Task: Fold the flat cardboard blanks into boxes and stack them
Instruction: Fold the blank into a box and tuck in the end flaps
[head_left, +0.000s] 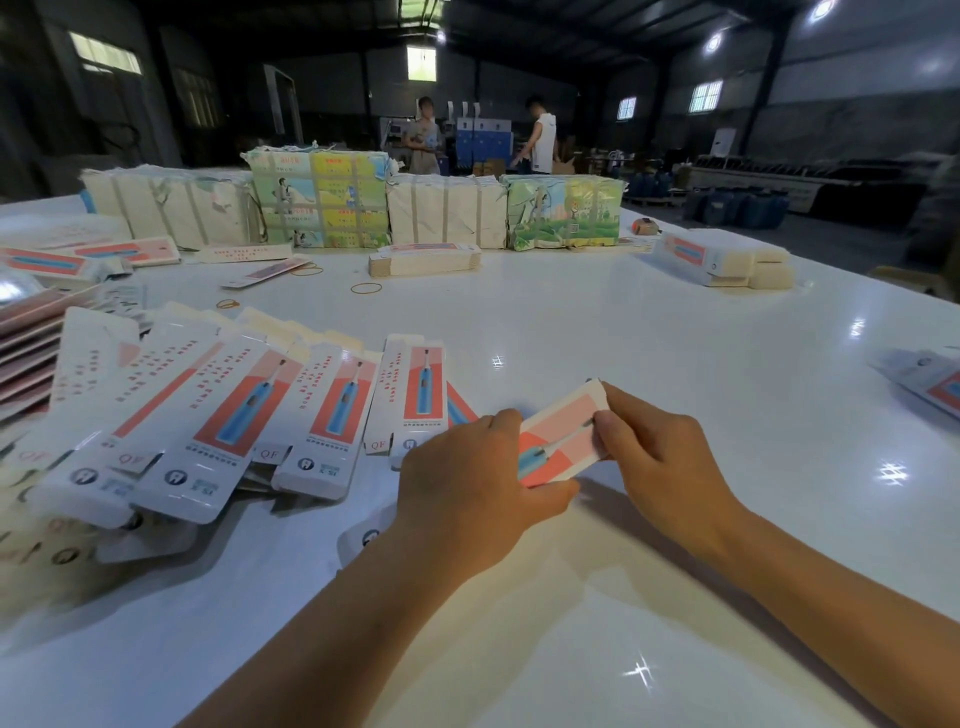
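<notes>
both forearms reach in from the near edge of the white table (649, 332), meeting over one carton blank (563, 439) printed with a toothbrush on pink and red. left hand (467, 483) grips the blank's near end, thumb under the lower edge and fingers curled over the top. right hand (660, 452) pinches its far right edge with bent fingers. blank sits between the two hands, raised slightly off the table and tilted up toward its far corner; whether it is already opened into a tube cannot be told, as the hands cover much of it

judged step: forming a single blank, at or near the squaring-up or flap-tucking stage. next move likely calls for holding the body steady with the left hand while the right folds and tucks the end flap

just left of the hands, a fanned row of finished boxes (218, 415) lies overlapping. farther off: a small stack of flat blanks (423, 260), rubber bands (366, 288), banded bundles of stock (322, 200), another pile at far right (727, 262). two people stand in the background
</notes>
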